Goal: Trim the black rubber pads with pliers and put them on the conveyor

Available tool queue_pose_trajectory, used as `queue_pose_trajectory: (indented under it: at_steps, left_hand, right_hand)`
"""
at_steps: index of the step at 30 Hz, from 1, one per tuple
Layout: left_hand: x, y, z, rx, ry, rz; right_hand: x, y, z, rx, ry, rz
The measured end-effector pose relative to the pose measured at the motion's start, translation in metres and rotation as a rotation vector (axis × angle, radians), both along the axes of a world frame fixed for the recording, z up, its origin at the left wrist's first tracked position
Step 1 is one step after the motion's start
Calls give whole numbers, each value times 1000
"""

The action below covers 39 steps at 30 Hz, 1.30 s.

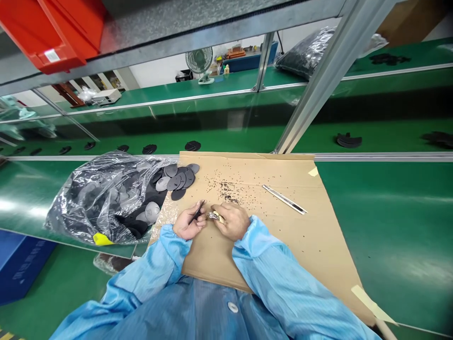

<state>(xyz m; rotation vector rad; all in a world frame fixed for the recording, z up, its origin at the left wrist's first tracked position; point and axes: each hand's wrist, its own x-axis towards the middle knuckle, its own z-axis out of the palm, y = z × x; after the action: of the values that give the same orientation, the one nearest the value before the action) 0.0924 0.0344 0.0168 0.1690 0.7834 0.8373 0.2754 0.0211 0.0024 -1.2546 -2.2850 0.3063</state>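
My left hand [190, 222] is closed on a thin black disc [197, 212], held tilted and nearly edge-on. My right hand [231, 219] wraps round yellow-handled nippers [215, 216], whose shiny metal head points at the disc; whether they touch I cannot tell. Both hands are over a cardboard sheet [283, 250]. Small black bits [228, 191] lie scattered just beyond my fingers. To the right rests a slim utility knife [285, 199]. Several dark oval discs [180, 179] are piled at the cardboard's left edge, by the mouth of a clear plastic bag [95, 193] full of more.
A green conveyor belt [240, 139] carrying black parts [348, 140] runs behind the cardboard. A slanted metal post [329, 80] rises at the right. Overhead, a shelf holds a red bin [53, 33]. A blue box [21, 264] stands at lower left; a fan [199, 63] is farther back.
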Motion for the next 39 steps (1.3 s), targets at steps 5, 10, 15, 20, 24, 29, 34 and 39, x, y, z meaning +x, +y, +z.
queue_pose_trajectory:
  at_steps: [5,10,15,20,24,29,34,39]
  left_hand:
    - [5,-2,2,54,-6,-47]
    - [9,-4,5,93,44,-58]
    - [9,-4,4,108,37,-59]
    - [9,-3,3,111,39,-52]
    - [11,-3,4,116,66,-47]
    - [12,-2,3,101,57,-29]
    - [14,-2,2,115,111,-2]
    - [18,-2,1,187,185,78]
  right_hand:
    - [-4,-5,10,-145,-96,5]
    - [-3,-5,13,-202,-115,0]
    - [-2,-5,12,-205,-99,26]
    - [-3,-5,12,-209,-105,32]
    - [-4,-6,16,-235,-158,18]
    - [-5,-7,22,-256,-227,-11]
    - [-6,-7,21,-277,-236,-25]
    - [-7,-8,21,-292,-241,-37]
